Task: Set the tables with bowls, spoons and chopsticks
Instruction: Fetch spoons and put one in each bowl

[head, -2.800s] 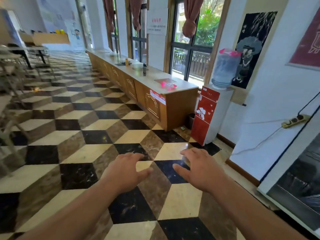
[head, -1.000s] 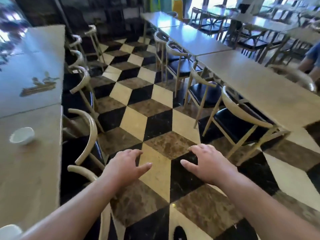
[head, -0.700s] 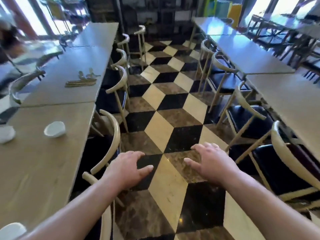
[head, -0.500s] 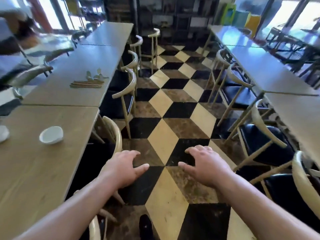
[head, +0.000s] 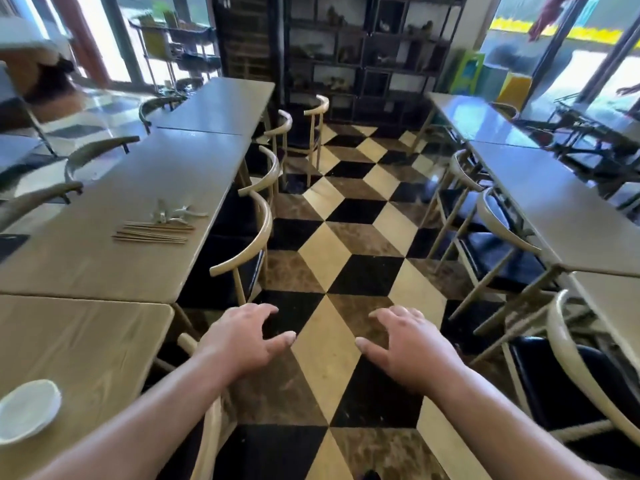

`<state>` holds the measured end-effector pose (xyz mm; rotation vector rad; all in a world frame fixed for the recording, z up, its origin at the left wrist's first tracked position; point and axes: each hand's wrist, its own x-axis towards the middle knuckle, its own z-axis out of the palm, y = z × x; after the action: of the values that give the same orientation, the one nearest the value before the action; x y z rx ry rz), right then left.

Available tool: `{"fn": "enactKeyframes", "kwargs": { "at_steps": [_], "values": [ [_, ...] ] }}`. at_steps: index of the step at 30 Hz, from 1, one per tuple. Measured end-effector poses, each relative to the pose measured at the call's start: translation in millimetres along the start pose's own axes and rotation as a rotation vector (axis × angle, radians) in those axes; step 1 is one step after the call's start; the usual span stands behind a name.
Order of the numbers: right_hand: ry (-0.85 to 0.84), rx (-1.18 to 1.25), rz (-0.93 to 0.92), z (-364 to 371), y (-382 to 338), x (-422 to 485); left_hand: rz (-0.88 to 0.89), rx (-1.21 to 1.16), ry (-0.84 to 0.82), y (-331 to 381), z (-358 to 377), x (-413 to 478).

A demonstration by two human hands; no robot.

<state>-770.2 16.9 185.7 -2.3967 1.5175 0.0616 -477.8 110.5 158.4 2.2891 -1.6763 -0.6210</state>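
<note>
My left hand point(head: 244, 337) and my right hand point(head: 407, 344) are held out in front of me over the aisle floor, palms down, fingers spread, holding nothing. A white bowl point(head: 26, 410) sits on the nearest wooden table point(head: 86, 344) at the lower left. On the second table point(head: 104, 251) lie a bundle of chopsticks point(head: 152, 233) and, just behind them, a small heap of white spoons point(head: 176, 212). Both hands are well to the right of these items.
A checkered aisle point(head: 332, 258) runs between two rows of long tables. Curved-back chairs point(head: 251, 244) line both sides of it. More tables point(head: 568, 216) stand on the right. Dark shelving point(head: 363, 53) closes the far end. A person point(head: 31, 74) is at the far left.
My view has swung from a counter by the windows to the dining aisle and moved forward along it. The bowl has slid toward the lower left. My hands stay open and empty.
</note>
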Motion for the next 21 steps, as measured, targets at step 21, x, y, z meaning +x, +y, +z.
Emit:
{"fn": "enactKeyframes", "kwargs": {
  "at_steps": [21],
  "values": [
    [-0.162,-0.064,-0.606,-60,-160,514,-0.62,-0.187,0.153,-130,-94,300]
  ]
}}
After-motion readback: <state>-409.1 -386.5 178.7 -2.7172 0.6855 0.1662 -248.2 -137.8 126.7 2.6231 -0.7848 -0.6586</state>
